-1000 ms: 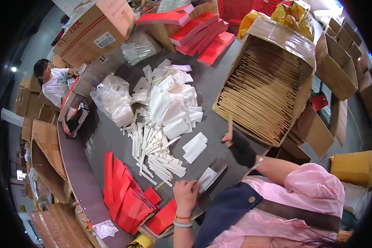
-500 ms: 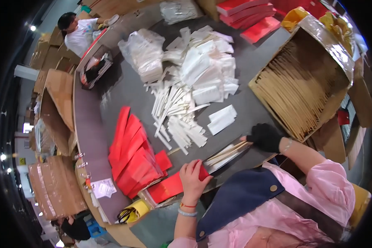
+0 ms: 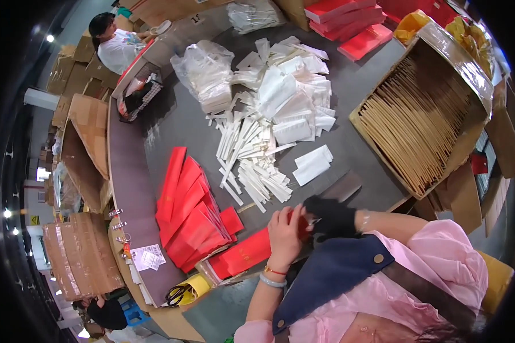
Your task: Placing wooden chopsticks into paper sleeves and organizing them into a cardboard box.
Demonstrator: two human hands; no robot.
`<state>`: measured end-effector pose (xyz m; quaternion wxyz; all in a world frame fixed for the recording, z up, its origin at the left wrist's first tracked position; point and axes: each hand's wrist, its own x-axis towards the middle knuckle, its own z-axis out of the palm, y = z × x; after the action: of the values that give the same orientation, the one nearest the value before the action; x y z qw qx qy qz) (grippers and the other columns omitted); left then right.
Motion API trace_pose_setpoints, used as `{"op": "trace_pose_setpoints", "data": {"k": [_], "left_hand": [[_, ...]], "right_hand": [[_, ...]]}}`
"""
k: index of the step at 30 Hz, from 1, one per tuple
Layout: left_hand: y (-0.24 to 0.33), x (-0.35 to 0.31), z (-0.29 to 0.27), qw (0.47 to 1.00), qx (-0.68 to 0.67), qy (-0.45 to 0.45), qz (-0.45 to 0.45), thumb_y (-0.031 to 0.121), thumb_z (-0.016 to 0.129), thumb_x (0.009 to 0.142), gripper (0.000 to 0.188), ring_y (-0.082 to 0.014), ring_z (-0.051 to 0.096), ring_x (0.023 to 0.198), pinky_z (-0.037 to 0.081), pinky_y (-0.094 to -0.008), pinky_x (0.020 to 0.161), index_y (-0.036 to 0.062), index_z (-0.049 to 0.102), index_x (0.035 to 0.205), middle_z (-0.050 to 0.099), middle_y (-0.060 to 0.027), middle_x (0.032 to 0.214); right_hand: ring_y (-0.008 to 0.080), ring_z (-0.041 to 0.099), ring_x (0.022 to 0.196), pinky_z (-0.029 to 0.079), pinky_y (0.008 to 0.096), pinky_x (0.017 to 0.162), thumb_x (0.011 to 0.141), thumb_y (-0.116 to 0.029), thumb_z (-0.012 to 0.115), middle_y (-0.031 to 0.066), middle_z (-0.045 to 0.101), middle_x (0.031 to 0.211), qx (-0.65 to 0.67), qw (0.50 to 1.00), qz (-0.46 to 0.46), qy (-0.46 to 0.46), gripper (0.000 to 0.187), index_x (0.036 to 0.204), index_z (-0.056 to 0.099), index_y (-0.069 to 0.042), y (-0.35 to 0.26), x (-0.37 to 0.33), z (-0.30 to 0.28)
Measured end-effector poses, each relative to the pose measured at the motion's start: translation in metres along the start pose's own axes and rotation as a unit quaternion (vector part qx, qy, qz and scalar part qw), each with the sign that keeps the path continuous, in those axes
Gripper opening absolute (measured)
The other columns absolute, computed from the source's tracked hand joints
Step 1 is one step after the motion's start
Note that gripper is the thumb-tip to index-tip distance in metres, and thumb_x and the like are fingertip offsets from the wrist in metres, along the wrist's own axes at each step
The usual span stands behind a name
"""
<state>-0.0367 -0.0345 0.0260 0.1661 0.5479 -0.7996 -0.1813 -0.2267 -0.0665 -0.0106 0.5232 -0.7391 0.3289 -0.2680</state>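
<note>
My bare left hand (image 3: 285, 233) is closed around the right end of a long red paper sleeve (image 3: 247, 251) near the table's front edge. Close against it, my right hand (image 3: 331, 218) in a black glove meets that same end. Motion smears the gloved fingers, so what they hold is hidden. More red sleeves (image 3: 191, 214) lie fanned out to the left. Ahead, loose narrow white paper strips (image 3: 252, 154) spread below a heap of wider white paper packets (image 3: 292, 94). Two white packets (image 3: 313, 166) rest apart, nearer my right hand.
A carton (image 3: 377, 166) of thin wooden sticks lies tilted at the right. A clear plastic bag (image 3: 206, 74) and a wire basket (image 3: 138, 94) sit at the far left, red stacks (image 3: 346, 23) at the back. Scissors (image 3: 178, 294) rest beside a yellow roll. Another person (image 3: 117, 46) is beyond the table.
My right hand has moved left to meet my left hand. The pale sticks and white strip that lay by it are now out of sight. A dark flat strip shows on the table there.
</note>
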Motion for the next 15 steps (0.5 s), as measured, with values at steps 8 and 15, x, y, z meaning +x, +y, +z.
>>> {"op": "trace_pose_setpoints", "data": {"k": [8,15], "left_hand": [[-0.017,0.016,-0.094,0.991,0.080,-0.080,0.067,0.008,0.069,0.062,0.021,-0.0337,0.056,0.093,0.048,-0.0445,0.079,0.0105,0.063,0.082,0.058,-0.0123,0.102],[-0.065,-0.018,-0.082,0.975,0.094,0.126,-0.157,0.018,0.080,0.065,0.048,-0.0380,0.046,0.120,0.037,-0.0493,0.101,0.0057,0.064,0.108,0.052,-0.0184,0.128]], "right_hand": [[0.0292,0.057,0.099,0.040,0.0441,0.087,0.059,-0.043,0.080,0.0081,0.059,0.101,-0.390,0.920,0.043,-0.005,0.059,0.106,0.062,-0.012,-0.025,-0.016,-0.068],[0.0288,0.056,0.098,0.037,0.0428,0.093,0.062,-0.040,0.080,0.0085,0.059,0.102,-0.419,0.901,0.061,0.093,0.060,0.111,0.059,-0.010,-0.051,-0.020,-0.078]]}}
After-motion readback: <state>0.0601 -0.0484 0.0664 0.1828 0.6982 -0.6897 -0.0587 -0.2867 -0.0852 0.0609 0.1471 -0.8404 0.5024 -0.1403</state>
